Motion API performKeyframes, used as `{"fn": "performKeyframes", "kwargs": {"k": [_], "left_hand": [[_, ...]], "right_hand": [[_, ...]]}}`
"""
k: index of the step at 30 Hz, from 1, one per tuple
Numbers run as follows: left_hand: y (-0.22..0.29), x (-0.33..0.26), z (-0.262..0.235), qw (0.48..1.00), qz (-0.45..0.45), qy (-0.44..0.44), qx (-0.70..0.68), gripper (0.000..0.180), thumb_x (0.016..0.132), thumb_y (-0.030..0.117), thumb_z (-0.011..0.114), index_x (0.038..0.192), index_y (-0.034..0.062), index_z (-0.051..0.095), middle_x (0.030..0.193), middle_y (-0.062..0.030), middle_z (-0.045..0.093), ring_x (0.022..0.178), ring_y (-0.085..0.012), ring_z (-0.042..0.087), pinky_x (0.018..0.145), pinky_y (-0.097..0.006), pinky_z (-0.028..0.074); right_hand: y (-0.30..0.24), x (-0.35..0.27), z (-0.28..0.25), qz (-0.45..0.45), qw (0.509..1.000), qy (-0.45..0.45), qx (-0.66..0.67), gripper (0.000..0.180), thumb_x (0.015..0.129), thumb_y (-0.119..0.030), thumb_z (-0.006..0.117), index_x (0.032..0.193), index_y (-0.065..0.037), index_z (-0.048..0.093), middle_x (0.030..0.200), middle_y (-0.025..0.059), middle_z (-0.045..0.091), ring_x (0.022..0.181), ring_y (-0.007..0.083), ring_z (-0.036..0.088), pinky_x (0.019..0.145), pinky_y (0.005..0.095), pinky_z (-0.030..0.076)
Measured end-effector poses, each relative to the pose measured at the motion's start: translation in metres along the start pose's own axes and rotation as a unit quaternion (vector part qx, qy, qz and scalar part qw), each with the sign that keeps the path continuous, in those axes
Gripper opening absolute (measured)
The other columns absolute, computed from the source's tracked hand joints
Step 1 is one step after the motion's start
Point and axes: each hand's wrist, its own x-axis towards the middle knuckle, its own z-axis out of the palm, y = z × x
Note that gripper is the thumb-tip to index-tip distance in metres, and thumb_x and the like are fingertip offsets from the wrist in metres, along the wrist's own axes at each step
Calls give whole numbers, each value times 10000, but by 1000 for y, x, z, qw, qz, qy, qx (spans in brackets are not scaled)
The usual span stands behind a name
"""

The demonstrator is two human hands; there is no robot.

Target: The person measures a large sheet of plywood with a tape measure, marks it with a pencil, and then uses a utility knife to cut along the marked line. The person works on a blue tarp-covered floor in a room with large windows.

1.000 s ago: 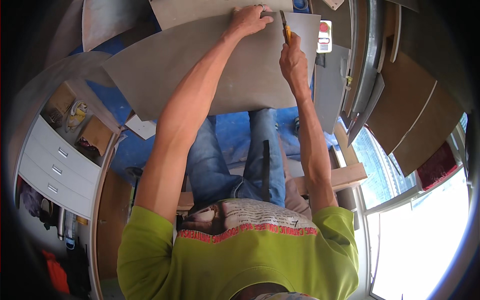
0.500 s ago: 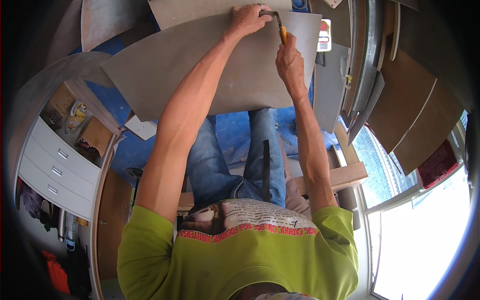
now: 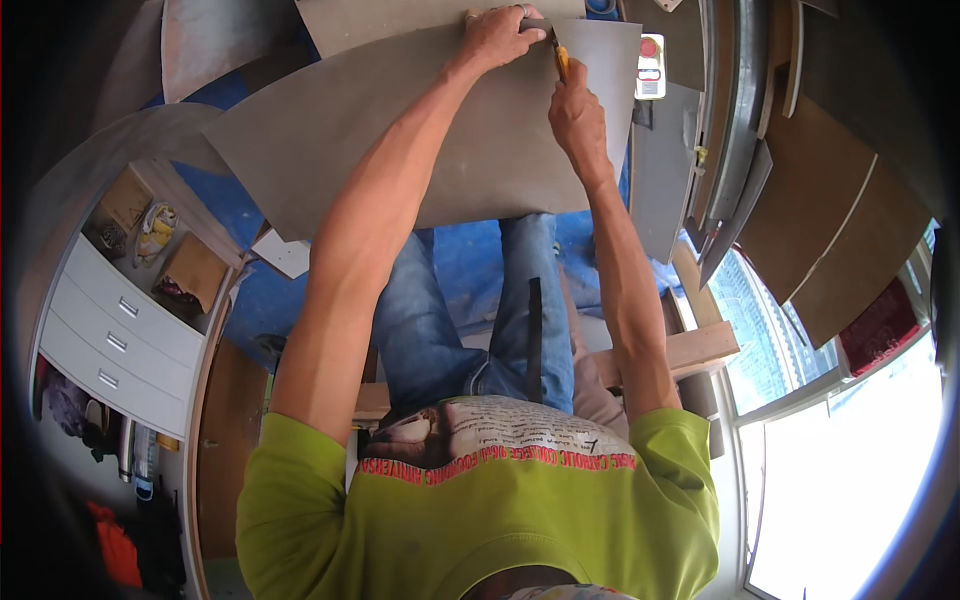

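Note:
A large grey-brown sheet (image 3: 400, 130) with a curved far-left edge lies in front of me, over my knees. At its far edge my left hand (image 3: 495, 38) is closed, with a short dark grey strip (image 3: 537, 25) between thumb and fingers. Just right of it, my right hand (image 3: 578, 115) grips a slim yellow-handled tool (image 3: 562, 65), its thin dark end pointing away from me toward the strip. Whether the tool's tip touches the strip or the sheet, I cannot tell.
Blue sheeting (image 3: 470, 265) covers the floor. A white box with a red round top part (image 3: 650, 65) sits right of the sheet. Brown panels (image 3: 815, 190) lean at the right, near a bright window (image 3: 840, 480). White drawers (image 3: 120, 330) stand left; a wooden beam (image 3: 690, 350) is near my right elbow.
My right hand has shifted slightly left and toward me with the yellow-handled tool, and the tool's angle has changed a little. My left hand stays at the far edge.

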Motion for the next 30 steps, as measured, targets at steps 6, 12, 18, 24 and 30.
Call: {"fn": "performKeyframes", "kwargs": {"k": [6, 12, 18, 24, 30], "left_hand": [[25, 6, -33, 987, -24, -135, 81, 560, 746, 356, 815, 1215, 79, 685, 1154, -204, 704, 1115, -354, 656, 965, -448, 498], [32, 5, -29, 990, -56, -111, 73, 554, 716, 356, 832, 1177, 72, 714, 1133, -205, 710, 1091, -358, 668, 954, -459, 509], [24, 6, -26, 989, -65, -117, 70, 560, 701, 353, 839, 1168, 67, 721, 1120, -206, 714, 1084, -356, 673, 953, -456, 512], [31, 6, -28, 987, -65, -124, 81, 584, 692, 366, 840, 1175, 61, 721, 1131, -204, 714, 1090, -349, 673, 962, -440, 514], [28, 3, -25, 989, -61, -121, 66, 581, 693, 368, 836, 1175, 64, 723, 1144, -209, 709, 1110, -355, 663, 977, -446, 505]], "right_hand": [[3, -4, -10, -2, 1000, -3, -5, 362, 992, -140, 498, 1330, -75, 386, 897, 330, 673, 834, 537, 642, 744, 585, 511], [-5, -1, -22, 26, 999, -28, -30, 345, 986, -136, 501, 1312, -67, 410, 887, 336, 669, 818, 539, 640, 730, 596, 508], [1, -29, -22, -11, 999, -1, -31, 352, 983, -111, 506, 1316, -75, 396, 887, 321, 672, 802, 534, 639, 710, 598, 504], [12, -30, -14, -5, 1000, 3, -10, 366, 991, -110, 494, 1336, -84, 374, 884, 308, 675, 804, 529, 641, 714, 590, 507], [-1, -30, -13, 8, 1000, -6, -2, 359, 991, -118, 485, 1330, -70, 376, 894, 316, 673, 824, 533, 637, 735, 590, 504]]}}
